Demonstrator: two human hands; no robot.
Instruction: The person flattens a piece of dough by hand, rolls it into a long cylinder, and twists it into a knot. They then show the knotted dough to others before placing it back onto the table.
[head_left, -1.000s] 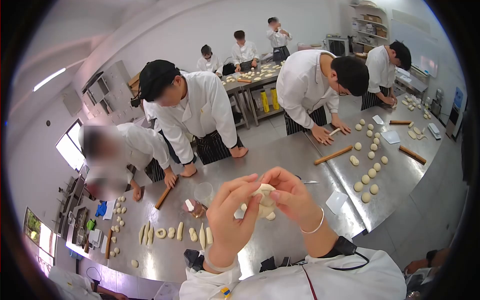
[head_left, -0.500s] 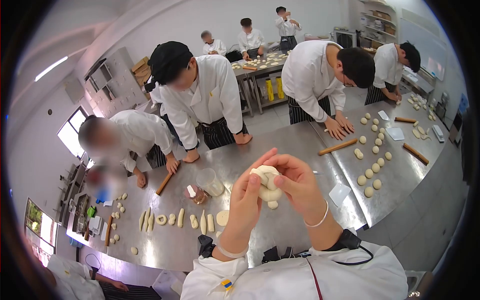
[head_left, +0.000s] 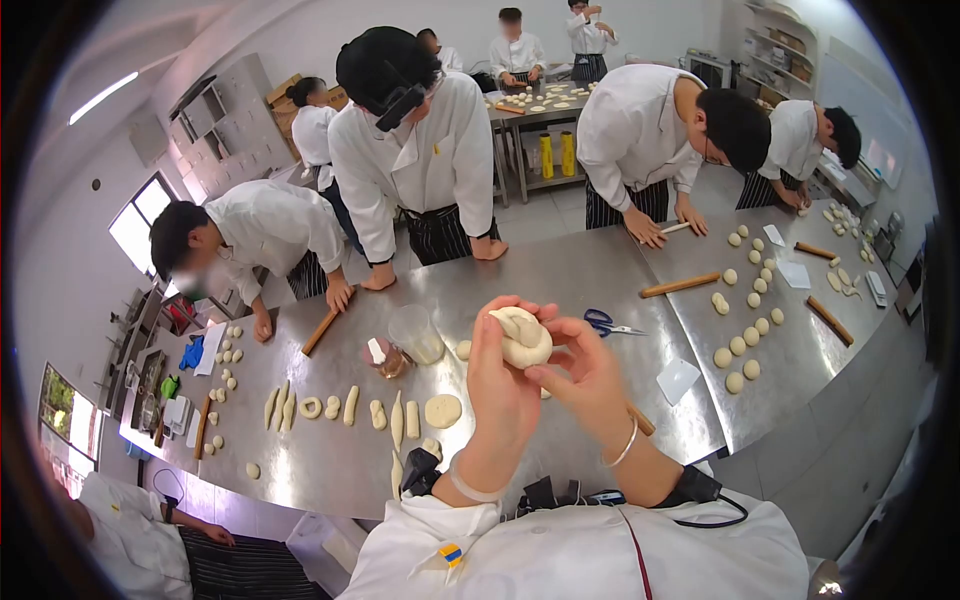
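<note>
A knotted piece of pale dough [head_left: 522, 338] is held up over the metal table in front of me. My left hand [head_left: 497, 365] cups it from the left and below, with the fingertips behind it. At its right edge, the curled fingers and thumb of my right hand [head_left: 583, 368] close on the dough. Below and left of my hands lie a flat dough disc [head_left: 443, 411], a dough ring [head_left: 310, 407] and several rolled or twisted strips. Part of another dough piece [head_left: 463, 349] shows beside my left hand.
Blue-handled scissors [head_left: 610, 323] and a white scraper [head_left: 678, 380] lie to the right. A rolling pin [head_left: 640, 420] is partly behind my right forearm. A clear container [head_left: 415, 335] and a jar [head_left: 384, 358] stand left. Several co-workers lean over the metal table [head_left: 560, 270].
The knotted dough has been turned, now showing a rounder face. My right hand has shifted slightly right and lower along its edge. The view has tilted, uncovering the scissors.
</note>
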